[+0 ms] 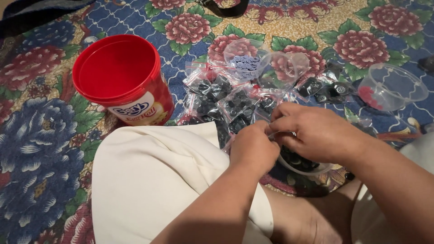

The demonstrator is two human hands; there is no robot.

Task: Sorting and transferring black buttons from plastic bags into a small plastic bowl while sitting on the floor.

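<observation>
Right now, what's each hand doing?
Left hand: fingers pinched shut on a small clear bag.
Right hand: fingers closed on the same bag, above a bowl of dark pieces.

Home floor: floral blanket point(40, 149) underfoot, red snack tub point(120, 77) (household clutter).

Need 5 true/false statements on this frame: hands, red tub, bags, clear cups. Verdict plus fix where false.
1. The round red plastic tub stands open with no lid. True.
2. Both hands, left hand and right hand, meet over a clear bowl of dark pieces. True.
3. The small clear zip bags of dark pieces lie inside the tub. False: they lie on the floral cloth, beside it.
4. The clear plastic cup at far right holds blue pieces. False: red ones.
5. The left hand rests on the tub's rim. False: it is well apart from it.
</observation>
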